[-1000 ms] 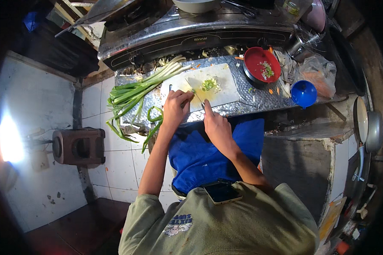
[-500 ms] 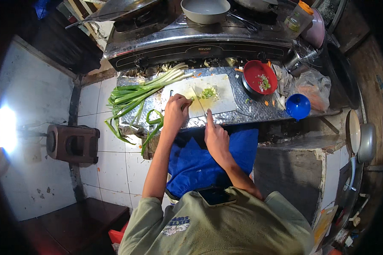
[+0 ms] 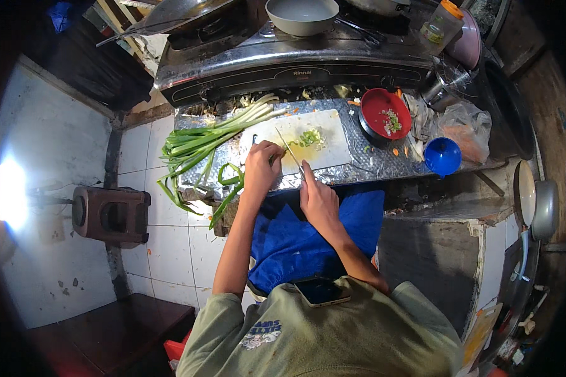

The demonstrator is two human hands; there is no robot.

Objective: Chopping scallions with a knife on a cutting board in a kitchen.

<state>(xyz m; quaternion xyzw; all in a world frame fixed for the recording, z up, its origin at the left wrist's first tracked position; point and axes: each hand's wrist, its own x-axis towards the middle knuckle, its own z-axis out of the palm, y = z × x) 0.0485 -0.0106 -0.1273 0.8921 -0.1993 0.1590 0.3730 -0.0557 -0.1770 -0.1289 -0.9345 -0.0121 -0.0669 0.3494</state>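
A white cutting board [image 3: 335, 147] lies on the foil-covered counter in front of me. My right hand [image 3: 319, 200] is closed round the handle of a knife [image 3: 290, 147], its blade slanting up and left over the board. At the board's left part, my left hand [image 3: 262, 164] is closed with bent fingers on a green onion, mostly hidden by the hand; long green leaves [image 3: 231, 182] trail off beside it. Chopped green onion [image 3: 310, 137] sits right of the blade. A bunch of whole green onions [image 3: 210, 133] lies along the board's left side.
A red bowl [image 3: 375, 100] with chopped bits stands right of the board, near a blue funnel-like cup [image 3: 442, 156] and a plastic bag [image 3: 465, 129]. Behind is a gas stove [image 3: 264, 78] with a grey pan [image 3: 302, 17]. A brown stool [image 3: 111, 214] stands at left.
The knife and my right hand have shifted slightly left, the blade now nearer my left fingers. My left hand stays at the same spot on the board.
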